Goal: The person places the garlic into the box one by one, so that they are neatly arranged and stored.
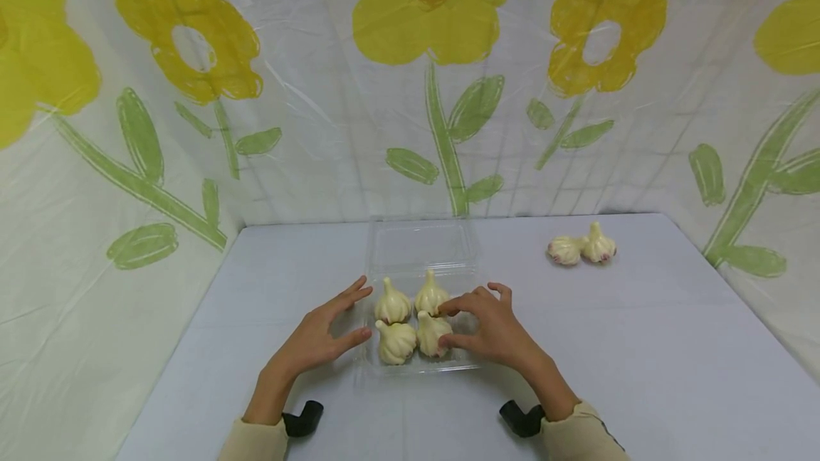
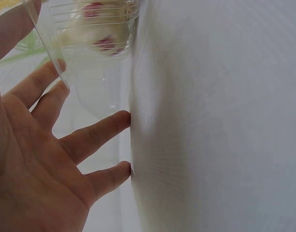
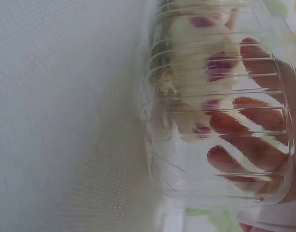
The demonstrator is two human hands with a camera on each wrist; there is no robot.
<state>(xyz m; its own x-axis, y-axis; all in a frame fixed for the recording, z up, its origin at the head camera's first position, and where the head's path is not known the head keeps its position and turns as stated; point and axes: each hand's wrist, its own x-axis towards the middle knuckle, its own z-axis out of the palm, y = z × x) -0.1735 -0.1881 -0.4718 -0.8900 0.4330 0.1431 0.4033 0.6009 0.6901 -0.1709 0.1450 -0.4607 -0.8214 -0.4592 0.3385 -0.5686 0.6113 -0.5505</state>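
Observation:
A clear plastic clamshell box [image 1: 423, 367] lies with its lid folded back, and several garlic bulbs sit in its base. My right hand [image 1: 492, 324] reaches over the right wall and pinches the front right garlic bulb [image 1: 430, 336] between thumb and index finger. In the right wrist view its fingers [image 3: 254, 116] show through the ribbed wall, close to the bulbs. At the left wall, my left hand [image 1: 320, 333] is spread and steadies the box. The left wrist view shows some fingertips at the clear rim and others [image 2: 102, 133] down by the tabletop.
Two more garlic bulbs, one lying on its side [image 1: 565, 251] and one upright [image 1: 597, 244], are at the back right of the white table [image 1: 640, 347]. The transparent lid [image 1: 419, 244] extends behind the base. A flower-printed curtain [image 1: 307, 162] hangs beyond the back edge.

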